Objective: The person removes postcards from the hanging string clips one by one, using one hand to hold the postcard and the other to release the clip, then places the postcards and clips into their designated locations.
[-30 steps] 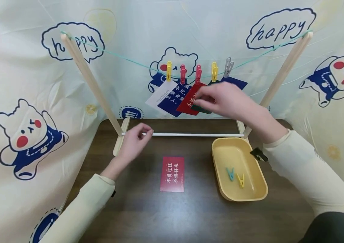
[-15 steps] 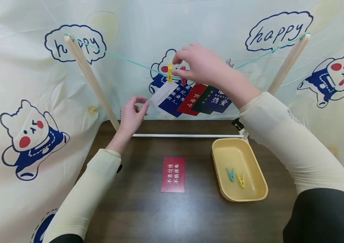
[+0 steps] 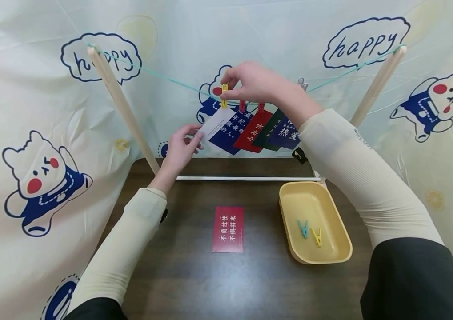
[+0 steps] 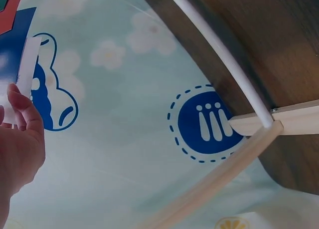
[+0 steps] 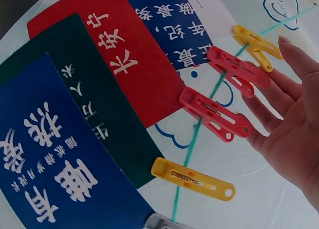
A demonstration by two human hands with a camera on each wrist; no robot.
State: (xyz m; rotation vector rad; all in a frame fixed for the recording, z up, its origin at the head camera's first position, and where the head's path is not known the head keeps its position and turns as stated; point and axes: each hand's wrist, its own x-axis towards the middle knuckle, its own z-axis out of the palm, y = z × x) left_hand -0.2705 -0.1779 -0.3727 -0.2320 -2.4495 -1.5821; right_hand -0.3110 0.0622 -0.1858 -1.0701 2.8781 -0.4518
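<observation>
In the head view my right hand [image 3: 252, 82] has its thumb and fingers around the handle end of the leftmost yellow clothespin [image 5: 256, 44], which sits on the green string [image 5: 193, 139]. A white card [image 3: 217, 122] hangs beneath it, and my left hand [image 3: 184, 144] pinches this card near its lower left edge. Beside it on the line hang a blue card [image 3: 232, 132], a red card [image 5: 107, 54], a green card [image 5: 94, 99] and another blue card [image 5: 60, 159]. Two red clothespins [image 5: 214, 112], a second yellow clothespin [image 5: 192, 178] and a grey clothespin [image 5: 167, 223] grip them.
Wooden posts [image 3: 124, 111] hold the string at both sides, joined low down by a white rod [image 3: 246, 178]. A pink card [image 3: 228, 230] lies on the dark table [image 3: 194, 271]. A yellow basket [image 3: 290, 249] at right contains a teal clothespin [image 3: 303, 229] and a yellow one.
My right hand has moved left and up along the line to the leftmost yellow clothespin. My left hand has risen and moved right to the white card.
</observation>
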